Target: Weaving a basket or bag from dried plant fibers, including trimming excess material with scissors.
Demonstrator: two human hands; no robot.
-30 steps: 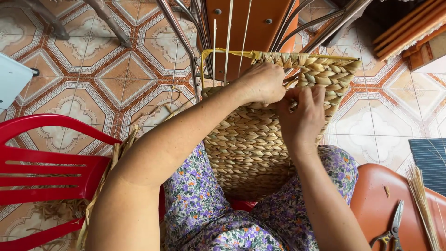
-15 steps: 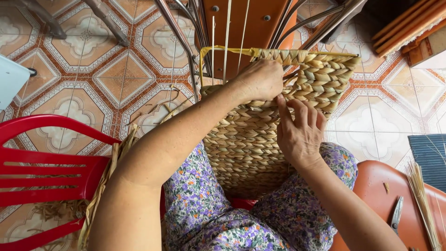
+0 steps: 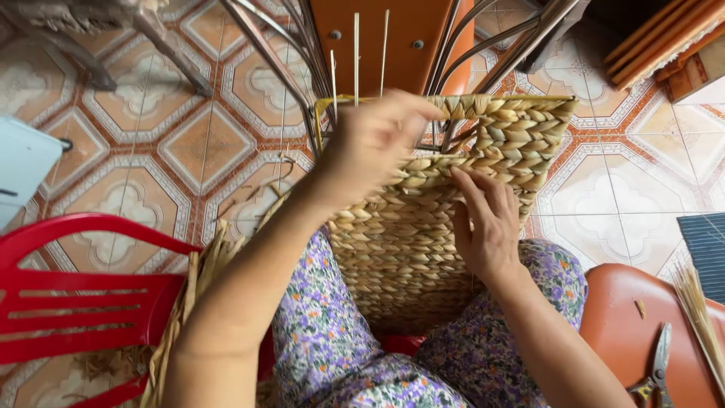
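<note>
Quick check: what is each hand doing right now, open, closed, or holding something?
Left hand: blurred, fingers curled at the woven basket's top edge; grip cannot be told.
Right hand: open, flat against the basket.

Hands shift on the weave

The left hand (image 3: 374,147) is now blurred at the woven basket (image 3: 453,196) rim; the right hand (image 3: 487,227) sits lower, fingers spread.

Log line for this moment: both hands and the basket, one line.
left hand: gripping woven basket top edge, blurred | right hand: flat on basket side | basket: on lap | scissors: on orange seat, untouched
</note>
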